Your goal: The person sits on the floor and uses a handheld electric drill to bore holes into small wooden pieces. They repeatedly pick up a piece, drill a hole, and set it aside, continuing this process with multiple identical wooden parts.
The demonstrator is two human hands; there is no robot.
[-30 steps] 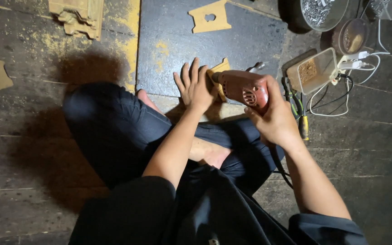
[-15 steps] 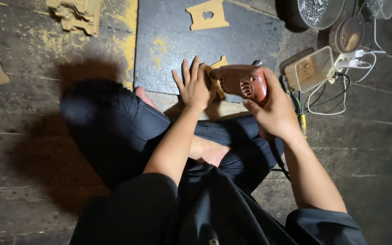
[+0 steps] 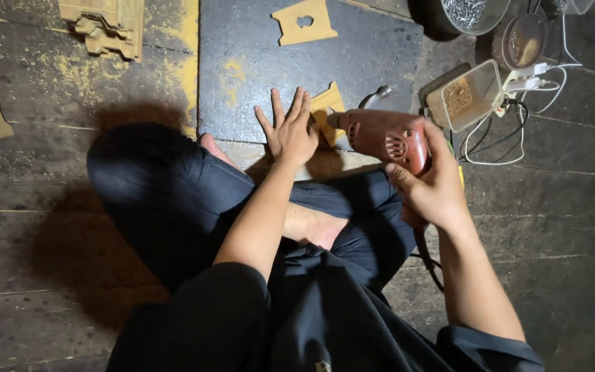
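Head view looking down: the left hand (image 3: 290, 131) is flat on the dark floor board (image 3: 256, 76), fingers spread apart, pinning a tan wooden cutout (image 3: 327, 110) just past the knees. The right hand (image 3: 435, 186) is wrapped tight around a red electric drill (image 3: 383, 138), held sideways with its nose touching the cutout's edge. Honestly the risk is obvious: that bit sits right beside the left fingers, so if the piece slips or spins, it could catch them. Both elbows are bent, right wrist cocked inward.
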